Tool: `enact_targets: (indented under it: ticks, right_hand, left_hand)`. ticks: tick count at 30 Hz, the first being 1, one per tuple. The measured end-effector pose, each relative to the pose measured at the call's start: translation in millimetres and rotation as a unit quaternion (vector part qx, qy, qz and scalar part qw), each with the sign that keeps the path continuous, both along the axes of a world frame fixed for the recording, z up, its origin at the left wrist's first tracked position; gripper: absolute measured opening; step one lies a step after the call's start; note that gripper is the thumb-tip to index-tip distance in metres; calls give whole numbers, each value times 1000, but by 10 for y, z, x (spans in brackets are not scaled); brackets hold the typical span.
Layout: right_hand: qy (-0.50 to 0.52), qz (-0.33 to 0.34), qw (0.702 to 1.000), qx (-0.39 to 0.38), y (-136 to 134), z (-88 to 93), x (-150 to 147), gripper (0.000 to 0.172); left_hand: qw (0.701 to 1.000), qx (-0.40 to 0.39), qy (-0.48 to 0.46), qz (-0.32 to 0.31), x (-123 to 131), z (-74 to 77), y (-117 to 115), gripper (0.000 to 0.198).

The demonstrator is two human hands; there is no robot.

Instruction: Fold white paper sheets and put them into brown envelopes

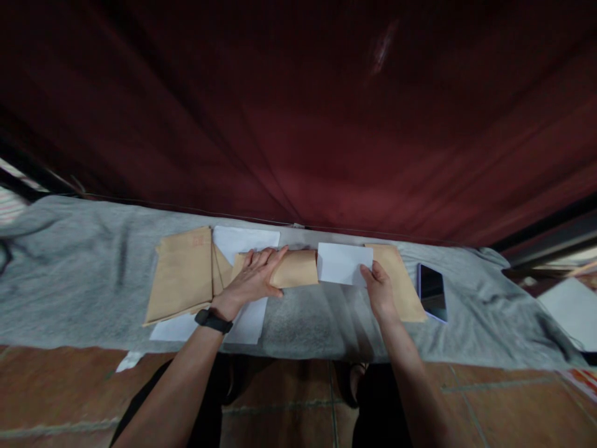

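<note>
My left hand (pixel 254 277), with a black band on its wrist, grips the left part of a brown envelope (pixel 298 269) lying on the grey cloth (pixel 93 274). My right hand (pixel 379 287) pinches the lower right corner of a folded white sheet (pixel 342 262), whose left edge sits at the envelope's right end. I cannot tell if the sheet goes inside the envelope.
A stack of brown envelopes (pixel 181 274) lies at the left on white sheets (pixel 245 239). Another brown envelope (pixel 403 280) lies under my right hand, with a dark phone (pixel 432 291) beside it. A dark red curtain (pixel 298 112) hangs behind. Tiled floor (pixel 289 404) shows below.
</note>
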State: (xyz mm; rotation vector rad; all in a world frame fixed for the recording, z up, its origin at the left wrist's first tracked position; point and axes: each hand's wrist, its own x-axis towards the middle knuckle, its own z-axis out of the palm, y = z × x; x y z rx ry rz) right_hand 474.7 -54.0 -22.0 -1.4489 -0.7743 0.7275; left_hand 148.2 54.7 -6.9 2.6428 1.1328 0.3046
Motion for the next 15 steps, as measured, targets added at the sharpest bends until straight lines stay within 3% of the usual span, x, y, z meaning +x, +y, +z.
enact_targets:
  ticks: [6, 15]
  right_hand:
    - [-21, 34, 998, -55, 13, -85, 30, 47]
    - [-5, 66, 994, -92, -57, 19, 84, 47]
  left_hand:
    - [1000, 24, 8, 10, 9, 0, -4, 120]
    - [999, 49, 11, 6, 40, 25, -28, 121]
